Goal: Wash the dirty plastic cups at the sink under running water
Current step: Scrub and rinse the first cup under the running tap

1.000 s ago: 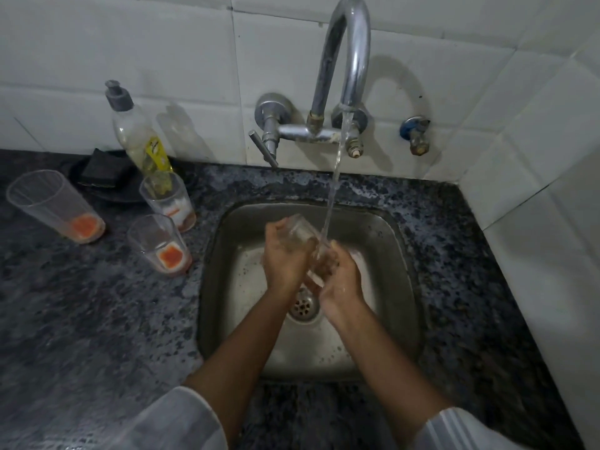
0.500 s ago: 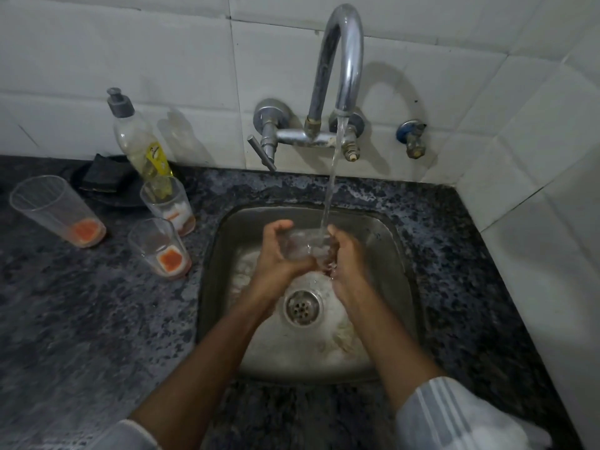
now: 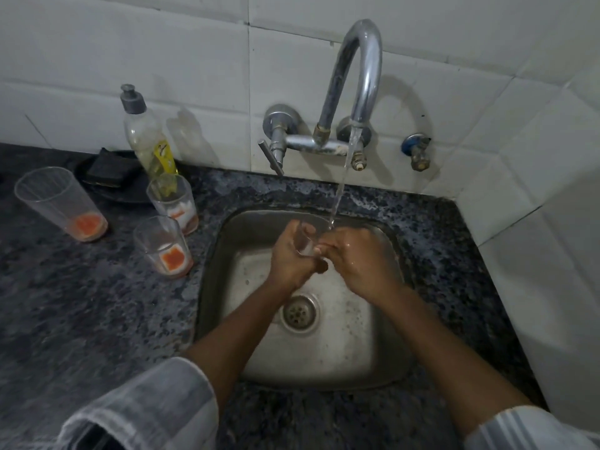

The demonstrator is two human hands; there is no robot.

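A dark speckled stone counter surrounds a steel sink. Three stained plastic cups, a soap bottle and a black dish stand at its left.

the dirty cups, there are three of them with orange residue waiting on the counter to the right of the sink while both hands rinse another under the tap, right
Not quite: the head view shows the three dirty cups on the counter to the left of the sink, not the right. The rest holds: the left hand and right hand hold a clear cup under the running tap.
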